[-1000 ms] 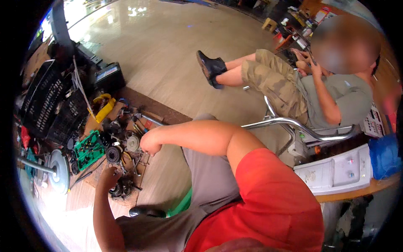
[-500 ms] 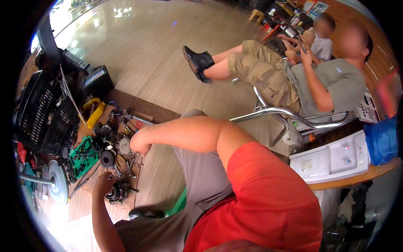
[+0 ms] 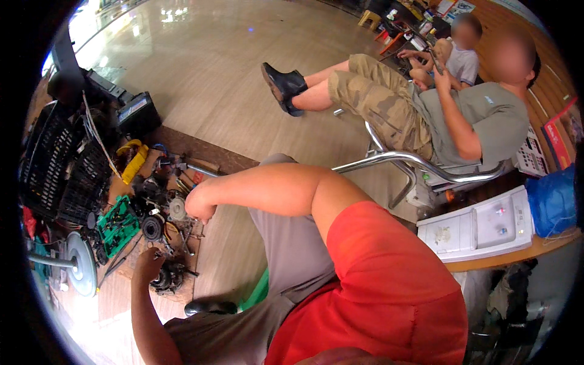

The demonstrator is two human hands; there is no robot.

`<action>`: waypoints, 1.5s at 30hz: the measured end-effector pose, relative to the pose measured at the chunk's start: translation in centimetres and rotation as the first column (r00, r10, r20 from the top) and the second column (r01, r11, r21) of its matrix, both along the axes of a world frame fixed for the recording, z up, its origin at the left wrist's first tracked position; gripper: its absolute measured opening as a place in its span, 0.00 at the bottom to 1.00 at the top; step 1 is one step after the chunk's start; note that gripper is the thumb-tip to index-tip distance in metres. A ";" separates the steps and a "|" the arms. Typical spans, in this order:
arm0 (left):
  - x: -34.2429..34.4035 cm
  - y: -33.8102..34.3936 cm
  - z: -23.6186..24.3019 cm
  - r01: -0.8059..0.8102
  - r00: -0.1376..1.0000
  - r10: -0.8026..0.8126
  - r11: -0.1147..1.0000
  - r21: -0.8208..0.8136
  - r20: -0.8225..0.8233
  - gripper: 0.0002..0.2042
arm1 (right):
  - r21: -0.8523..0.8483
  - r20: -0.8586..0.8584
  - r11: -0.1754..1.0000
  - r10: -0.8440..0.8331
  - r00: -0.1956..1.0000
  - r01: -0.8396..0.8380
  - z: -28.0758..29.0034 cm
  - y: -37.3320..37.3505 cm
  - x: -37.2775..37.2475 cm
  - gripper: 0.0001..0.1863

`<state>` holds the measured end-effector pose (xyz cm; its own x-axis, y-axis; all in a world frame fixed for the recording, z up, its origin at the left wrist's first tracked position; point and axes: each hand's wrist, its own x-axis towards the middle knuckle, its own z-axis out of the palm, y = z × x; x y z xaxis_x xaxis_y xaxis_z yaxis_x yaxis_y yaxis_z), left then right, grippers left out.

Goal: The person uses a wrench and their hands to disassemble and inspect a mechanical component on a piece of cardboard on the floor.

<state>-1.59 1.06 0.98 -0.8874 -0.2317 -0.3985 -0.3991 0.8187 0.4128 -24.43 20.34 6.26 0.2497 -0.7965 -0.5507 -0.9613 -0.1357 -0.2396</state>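
My left hand (image 3: 146, 264) is beside a dark, round mechanical part (image 3: 168, 278) on a board on the floor. Its fingers are bent together over a small dark piece too indistinct to name. Farther off, my right hand (image 3: 201, 204) hangs with curled fingers next to a grey round metal part (image 3: 177, 209). Whatever sits between those fingers is hidden. A black ring-shaped part (image 3: 152, 229) lies between the two hands, with several wrenches (image 3: 185, 241) to its right. Left of the ring lies an open green tool case (image 3: 119, 226).
Black plastic crates (image 3: 45, 161), a battery (image 3: 139, 114) and a yellow part (image 3: 135, 162) crowd the left side. A grey round stand base (image 3: 82, 264) is near them. At right, a person (image 3: 486, 121) sits in a metal-framed chair (image 3: 420, 159), another person (image 3: 460, 61) behind.
The view has shifted slightly. Both hands stay over the parts in nearly the same places. The person farther back has moved an arm and leaned a little.
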 end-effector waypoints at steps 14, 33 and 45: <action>0.1 0.2 0.5 -0.006 1.000 0.006 1.000 -0.002 -0.015 0.18 | 0.075 -0.033 0.996 -0.054 0.998 0.056 0.2 -0.3 0.4 0.18; 0.1 -0.1 -0.1 -0.001 1.000 0.002 1.000 0.025 -0.024 0.17 | 0.076 -0.040 0.995 -0.055 0.998 0.058 0.0 -0.2 0.2 0.20; 0.0 0.4 0.5 0.021 0.999 -0.022 1.000 -0.003 -0.045 0.16 | 0.061 -0.037 0.997 -0.055 0.998 0.057 -0.3 -0.1 0.1 0.19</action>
